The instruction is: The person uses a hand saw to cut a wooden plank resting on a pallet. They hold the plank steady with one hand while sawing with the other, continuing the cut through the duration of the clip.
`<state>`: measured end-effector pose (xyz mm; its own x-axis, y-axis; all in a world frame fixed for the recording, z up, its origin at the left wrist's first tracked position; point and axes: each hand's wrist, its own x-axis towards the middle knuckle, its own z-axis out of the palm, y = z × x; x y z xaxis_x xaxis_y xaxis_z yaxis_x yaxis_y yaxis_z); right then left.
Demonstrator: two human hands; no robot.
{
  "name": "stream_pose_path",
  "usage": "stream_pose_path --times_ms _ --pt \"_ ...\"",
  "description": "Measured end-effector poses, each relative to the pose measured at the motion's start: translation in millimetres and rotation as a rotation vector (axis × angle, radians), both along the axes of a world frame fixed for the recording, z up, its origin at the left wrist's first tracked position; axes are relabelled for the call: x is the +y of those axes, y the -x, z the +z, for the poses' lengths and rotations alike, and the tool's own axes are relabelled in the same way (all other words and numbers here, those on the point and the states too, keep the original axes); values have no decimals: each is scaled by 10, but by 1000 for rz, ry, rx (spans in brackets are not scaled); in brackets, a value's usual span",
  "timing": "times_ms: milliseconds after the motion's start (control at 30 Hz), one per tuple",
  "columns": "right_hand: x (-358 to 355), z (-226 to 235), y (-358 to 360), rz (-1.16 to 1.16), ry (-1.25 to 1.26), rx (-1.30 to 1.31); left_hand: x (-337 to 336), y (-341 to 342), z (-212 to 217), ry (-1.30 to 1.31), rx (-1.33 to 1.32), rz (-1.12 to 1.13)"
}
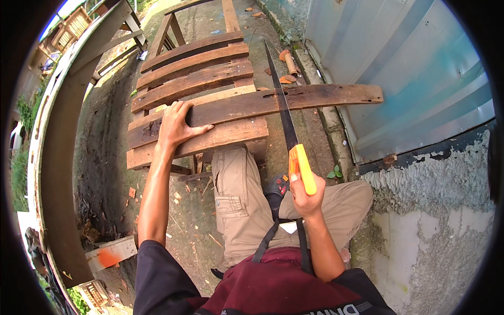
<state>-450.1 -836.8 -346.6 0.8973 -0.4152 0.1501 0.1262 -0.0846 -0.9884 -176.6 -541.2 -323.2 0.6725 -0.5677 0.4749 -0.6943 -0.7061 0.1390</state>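
Right hand [306, 195] closed around orange-handled hand saw [286, 119], blade across long weathered wooden plank [273, 103]; left hand [176, 126] spread flat, pressing that plank.

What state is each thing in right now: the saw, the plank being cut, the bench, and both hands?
Handsaw: blade laid across the plank, in the cut, orange handle gripped.
Plank: lying flat on the bench, right end overhanging, not cut through.
Slatted bench: upright, bearing the plank.
Left hand: flat, pressing down on the plank.
Right hand: closed around the saw handle.
Knee: bent, raised against the bench edge.
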Motion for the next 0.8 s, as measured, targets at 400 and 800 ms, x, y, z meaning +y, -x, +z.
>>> stream_pose_path --times_ms 400,800 --pt "-28 75 -76 0 123 -55 0 -46 87 8 174 46" --pt "61 -56 -22 28 145 -58 -450 35 219 -155 452 243"
